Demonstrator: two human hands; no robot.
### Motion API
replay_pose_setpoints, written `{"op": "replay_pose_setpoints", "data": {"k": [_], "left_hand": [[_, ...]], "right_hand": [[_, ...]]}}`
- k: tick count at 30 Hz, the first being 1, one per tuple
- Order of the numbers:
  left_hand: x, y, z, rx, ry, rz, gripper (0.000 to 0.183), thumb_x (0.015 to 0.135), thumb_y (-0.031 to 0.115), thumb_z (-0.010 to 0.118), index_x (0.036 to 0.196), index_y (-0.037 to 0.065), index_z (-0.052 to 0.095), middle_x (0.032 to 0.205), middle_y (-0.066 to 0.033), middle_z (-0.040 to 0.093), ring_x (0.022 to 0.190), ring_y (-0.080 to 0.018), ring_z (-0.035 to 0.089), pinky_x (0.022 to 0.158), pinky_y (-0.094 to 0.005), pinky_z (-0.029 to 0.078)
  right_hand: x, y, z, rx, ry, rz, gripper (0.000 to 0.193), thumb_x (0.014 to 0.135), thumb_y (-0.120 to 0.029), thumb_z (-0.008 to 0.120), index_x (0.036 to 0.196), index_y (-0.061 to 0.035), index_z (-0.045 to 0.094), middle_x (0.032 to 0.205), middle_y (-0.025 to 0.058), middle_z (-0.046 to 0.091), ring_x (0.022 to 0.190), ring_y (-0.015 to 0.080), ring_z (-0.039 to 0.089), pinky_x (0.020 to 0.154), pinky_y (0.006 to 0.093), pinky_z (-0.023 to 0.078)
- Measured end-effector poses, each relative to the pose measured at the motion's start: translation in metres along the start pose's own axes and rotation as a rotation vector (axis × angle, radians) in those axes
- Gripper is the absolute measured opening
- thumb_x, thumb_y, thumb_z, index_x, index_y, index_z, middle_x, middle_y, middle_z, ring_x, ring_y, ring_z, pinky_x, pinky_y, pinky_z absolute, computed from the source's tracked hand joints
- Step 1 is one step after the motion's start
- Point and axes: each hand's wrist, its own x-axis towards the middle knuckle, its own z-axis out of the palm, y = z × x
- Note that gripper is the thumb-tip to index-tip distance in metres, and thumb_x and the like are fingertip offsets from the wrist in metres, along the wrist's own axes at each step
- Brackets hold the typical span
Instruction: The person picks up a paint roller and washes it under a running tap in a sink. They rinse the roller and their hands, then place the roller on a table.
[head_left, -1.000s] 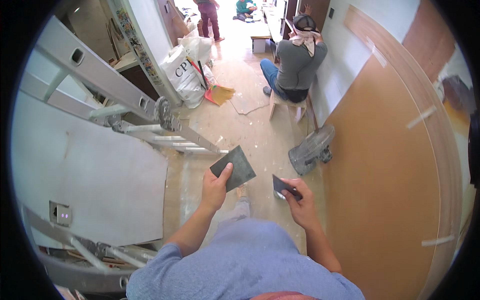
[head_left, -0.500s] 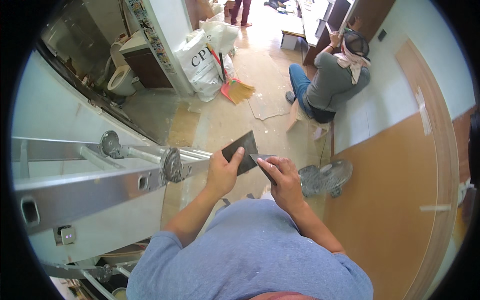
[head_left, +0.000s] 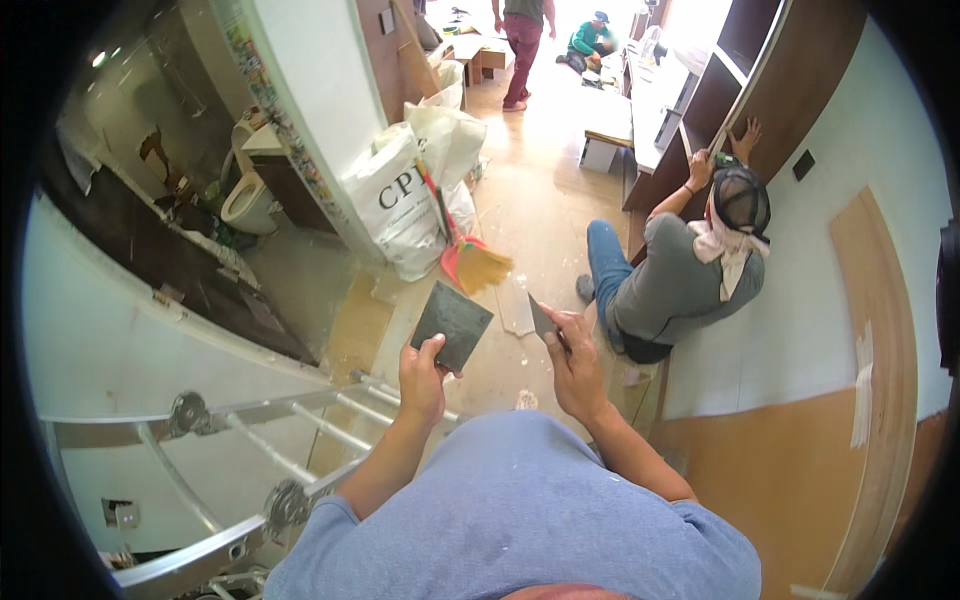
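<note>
Dark square plate (head_left: 452,326) held out at chest height, your left hand (head_left: 422,378) pinching its lower corner, plate tilted up-left. Narrow blade (head_left: 541,318) lies just right of plate, apart, clamped in your right hand (head_left: 578,372), tip pointing up-left. Below: ladder (head_left: 300,440), dusty floor (head_left: 540,230). Kneeling co-worker (head_left: 680,280) near right wall.

The right hand (head_left: 577,368) hides most of the small scraper blade (head_left: 541,319).

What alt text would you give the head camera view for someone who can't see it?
From above, a person's left hand holds a dark square plate and the right hand a small putty knife, above an aluminium ladder; a co-worker sits by wooden shelving.
</note>
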Motion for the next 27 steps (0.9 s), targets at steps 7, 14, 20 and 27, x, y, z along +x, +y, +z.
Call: {"op": "replay_pose_setpoints", "data": {"k": [7, 14, 20, 27], "left_hand": [[0.104, -0.011, 0.103, -0.074, -0.196, -0.21, 0.044, 0.097, 0.009, 0.048, 0.14, 0.006, 0.043, 0.126, -0.0114, 0.06, 0.11, -0.0215, 0.064, 0.09, -0.0428, 0.057], [0.243, -0.021, 0.14, -0.437, -0.415, -0.342, 0.061, 0.096, 0.025, 0.046, 0.152, 0.012, 0.027, 0.146, -0.0094, 0.046, 0.13, -0.0219, 0.051, 0.108, -0.044, 0.043], [0.414, -0.026, 0.171, -0.325, -0.383, -0.369, 0.06, 0.093, 0.01, 0.043, 0.151, 0.01, 0.027, 0.142, -0.0117, 0.046, 0.126, -0.0254, 0.054, 0.1, -0.0439, 0.052], [0.58, 0.025, 0.208, 0.001, -0.42, -0.384, 0.059, 0.086, -0.004, 0.041, 0.145, 0.004, 0.033, 0.136, -0.0142, 0.051, 0.123, -0.0254, 0.057, 0.099, -0.0414, 0.053]], "right_hand": [[0.143, 0.038, -0.021, -0.206, -0.004, -0.322, 0.045, 0.09, -0.008, 0.063, 0.135, -0.0084, 0.057, 0.113, 0.0153, 0.057, 0.104, 0.034, 0.056, 0.09, 0.041, 0.047], [0.266, 0.102, -0.02, -0.279, -0.252, -0.232, 0.061, 0.084, -0.021, 0.067, 0.142, -0.0087, 0.052, 0.138, 0.0152, 0.048, 0.124, 0.0335, 0.045, 0.104, 0.0455, 0.035], [0.407, 0.17, -0.024, -0.299, -0.405, -0.203, 0.07, 0.08, -0.026, 0.072, 0.143, -0.0075, 0.049, 0.145, 0.0168, 0.043, 0.13, 0.0363, 0.043, 0.111, 0.0469, 0.033], [0.566, 0.215, -0.042, -0.389, -0.415, -0.12, 0.074, 0.069, -0.03, 0.086, 0.136, -0.0189, 0.055, 0.145, 0.0142, 0.045, 0.13, 0.036, 0.045, 0.113, 0.0512, 0.032]]}}
